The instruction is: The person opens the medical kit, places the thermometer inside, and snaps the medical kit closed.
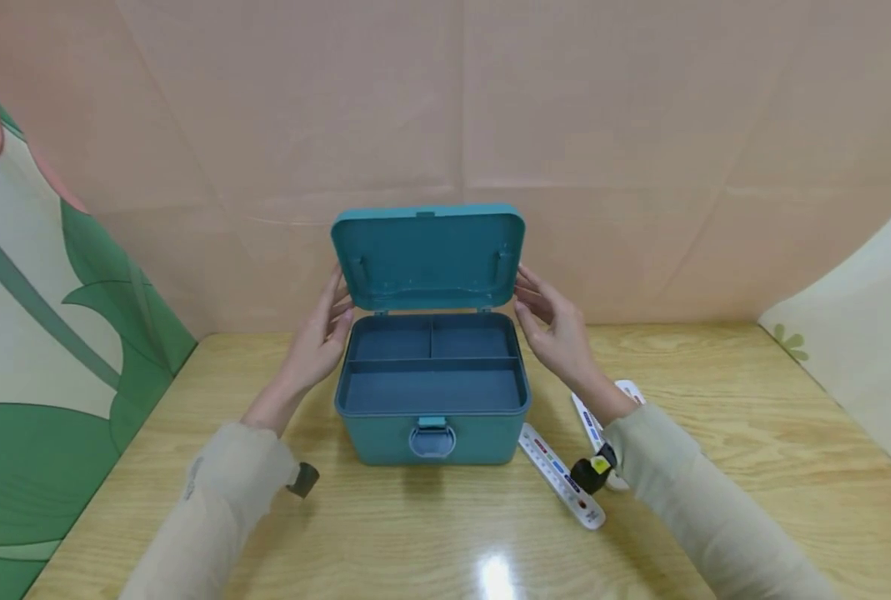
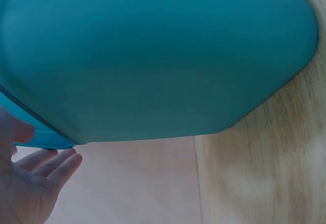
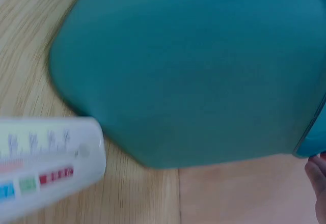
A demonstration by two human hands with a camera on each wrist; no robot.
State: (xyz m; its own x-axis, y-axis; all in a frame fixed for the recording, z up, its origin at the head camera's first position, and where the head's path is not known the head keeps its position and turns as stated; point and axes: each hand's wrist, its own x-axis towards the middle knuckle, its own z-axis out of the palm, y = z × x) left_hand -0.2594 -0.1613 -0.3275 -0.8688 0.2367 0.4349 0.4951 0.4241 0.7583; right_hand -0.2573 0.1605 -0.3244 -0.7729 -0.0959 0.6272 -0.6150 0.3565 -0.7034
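Observation:
A teal storage box (image 1: 431, 437) stands with its hinged lid (image 1: 430, 258) raised and tilted back. Inside sits a dark blue divided tray (image 1: 430, 390) with three bare compartments. My left hand (image 1: 323, 333) is at the lid's left side, its fairly straight fingers reaching behind the edge and the thumb in front. On the other side, my right hand (image 1: 558, 329) mirrors it, fingertips at the lid's right edge. The lid partly hides the fingertips of both hands. In the wrist views, the left hand (image 2: 30, 188) and right hand (image 3: 318, 183) show only partly, beside the lid.
Two white thermometer strips lie right of the box: the nearer strip (image 1: 558, 471) beside its front corner, the other strip (image 1: 628, 389) partly under my right forearm. A pink cloth backdrop (image 1: 460, 125) rises behind the wooden table (image 1: 385, 542). Patterned cloth hangs at both sides.

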